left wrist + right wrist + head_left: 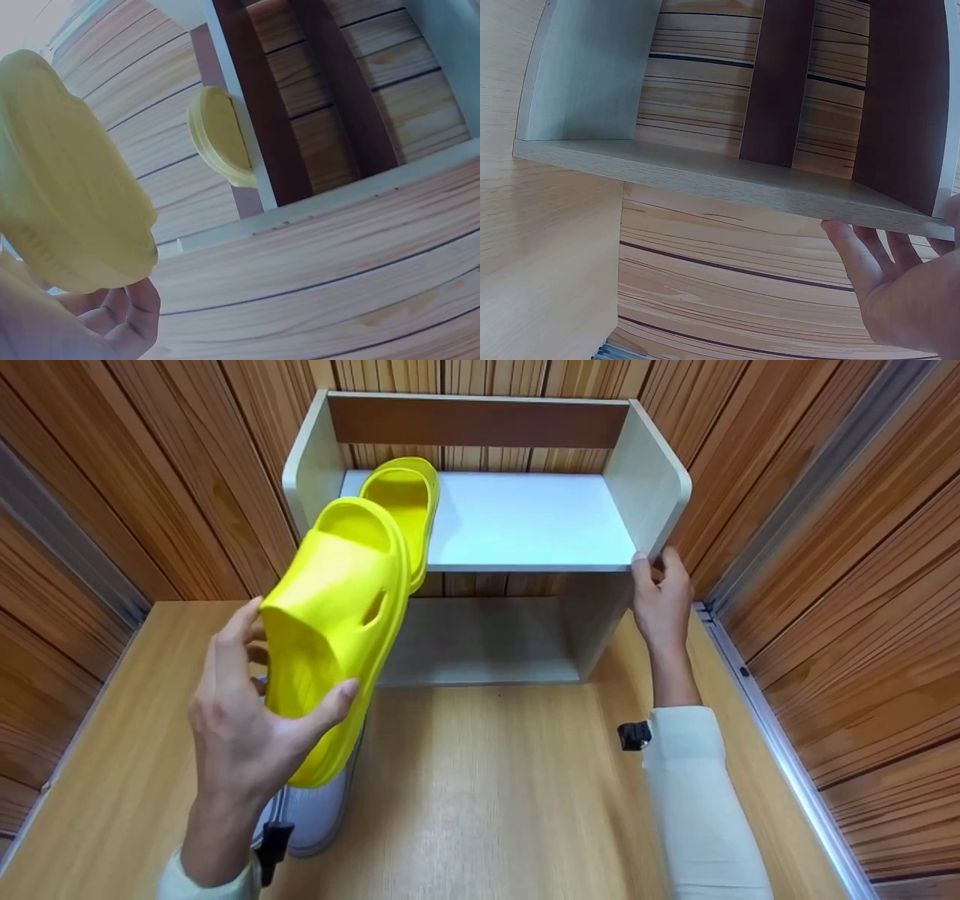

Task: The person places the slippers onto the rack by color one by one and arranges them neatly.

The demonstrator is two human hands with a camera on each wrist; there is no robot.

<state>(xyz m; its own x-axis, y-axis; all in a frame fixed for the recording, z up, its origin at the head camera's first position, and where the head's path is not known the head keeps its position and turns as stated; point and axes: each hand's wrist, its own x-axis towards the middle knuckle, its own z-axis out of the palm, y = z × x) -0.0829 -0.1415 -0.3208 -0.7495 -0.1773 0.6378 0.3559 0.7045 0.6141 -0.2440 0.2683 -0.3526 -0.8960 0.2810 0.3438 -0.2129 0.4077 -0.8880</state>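
Observation:
My left hand (236,720) grips a yellow slide slipper (334,562) by its heel end, thumb on one side and fingers on the other. It is held tilted in the air, toe toward the small two-tier shelf (525,525). The left wrist view shows the sole (67,172) of this slipper. A matching yellow slipper (420,521) rests at the left of the upper board, partly behind the held one. On the right, my right hand (664,604) pinches the front edge of the shelf's side panel (705,176), near the upper board's corner.
Grey shoes (319,817) stand on the wooden table (480,780) below the left hand, mostly covered by it and the slipper. The shelf stands against a wood-panelled wall (187,472). A metal rail (780,750) edges the table's right side.

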